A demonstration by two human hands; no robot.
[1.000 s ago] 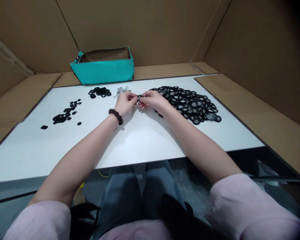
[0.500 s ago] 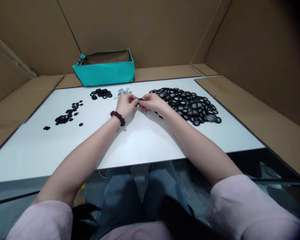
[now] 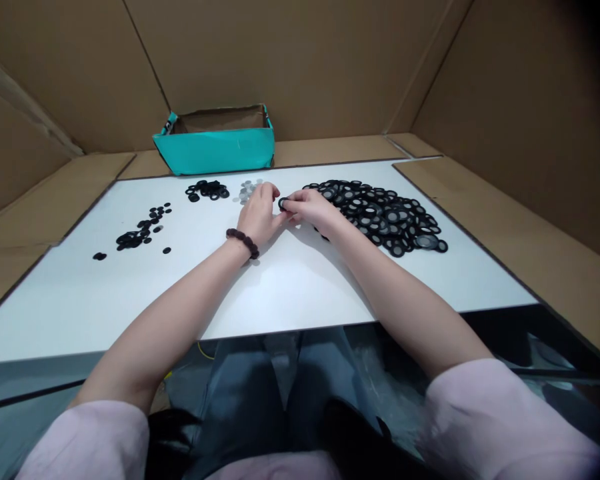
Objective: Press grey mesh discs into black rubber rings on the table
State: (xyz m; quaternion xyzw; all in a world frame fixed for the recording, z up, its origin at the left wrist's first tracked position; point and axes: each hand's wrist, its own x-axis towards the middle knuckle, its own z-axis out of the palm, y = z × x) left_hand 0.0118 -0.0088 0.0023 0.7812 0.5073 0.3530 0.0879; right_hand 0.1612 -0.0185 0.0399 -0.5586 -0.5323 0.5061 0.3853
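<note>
My right hand [image 3: 308,205] pinches a small black ring [image 3: 282,203] just above the white tabletop [image 3: 290,280], at the near left edge of a large pile of black rings with grey centres [image 3: 380,215]. My left hand [image 3: 259,215], with a dark bead bracelet on the wrist, sits beside it with fingers curled toward a small cluster of grey discs [image 3: 246,191]. What the left fingers hold, if anything, is hidden.
A small heap of black rings [image 3: 207,190] lies at the back, and black discs [image 3: 139,230] are scattered to the left. A teal box [image 3: 215,148] stands behind the board. Cardboard walls enclose the table on all sides.
My hands have come apart: the left has shifted left toward the grey discs, while the right keeps the black ring. The view has tilted slightly.
</note>
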